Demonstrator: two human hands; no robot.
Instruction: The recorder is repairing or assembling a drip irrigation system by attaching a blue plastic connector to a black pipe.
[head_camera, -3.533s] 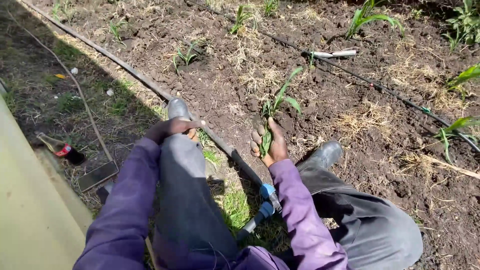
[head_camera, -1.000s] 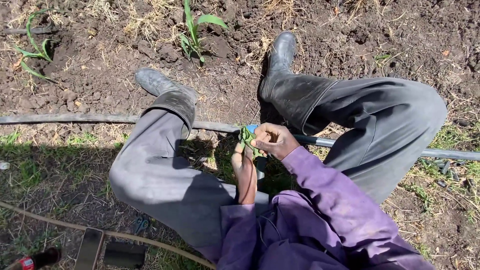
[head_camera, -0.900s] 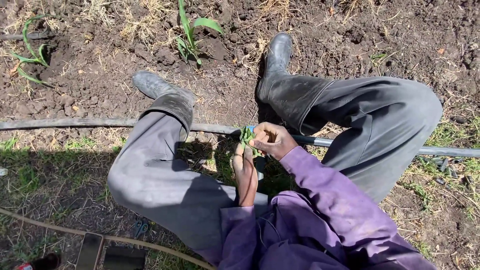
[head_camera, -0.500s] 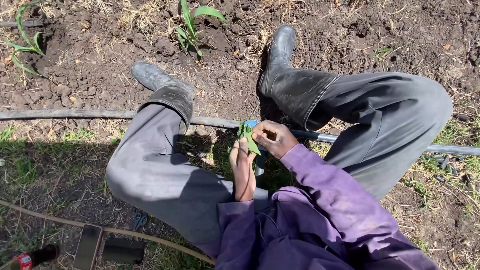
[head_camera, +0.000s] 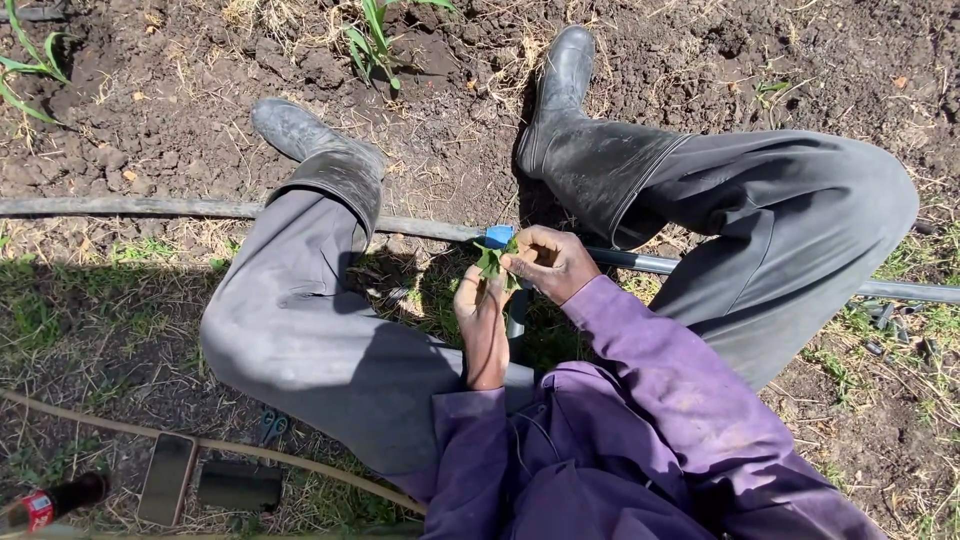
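Green leaves (head_camera: 491, 262), a small bunch whose exact count I cannot make out, sit between the person's two hands, low in the gap between the knees and right above the black pipe (head_camera: 130, 207) that runs across the ground. The left hand (head_camera: 481, 305) is palm up beneath the leaves with its fingers curled loosely around their lower end. The right hand (head_camera: 548, 262) is closed, pinching the top of the leaves between thumb and fingertips. A small blue fitting (head_camera: 497, 235) shows just behind the leaves, on the pipe.

Two dark rubber boots rest on the bare soil beyond the pipe: the left boot (head_camera: 305, 140) lies tilted on its side, the right boot (head_camera: 565, 100) points away from the body. Both legs are in grey trousers and both arms in purple sleeves.

Two young plants grow in the soil: one (head_camera: 372, 45) between the boots at the top edge, one (head_camera: 25, 75) at the far left. At the lower left a thin brown hose (head_camera: 150, 435) crosses the grass, with one phone (head_camera: 165, 478), one dark flat case (head_camera: 238, 486) beside it and one bottle with a red label (head_camera: 50, 502) near the corner.
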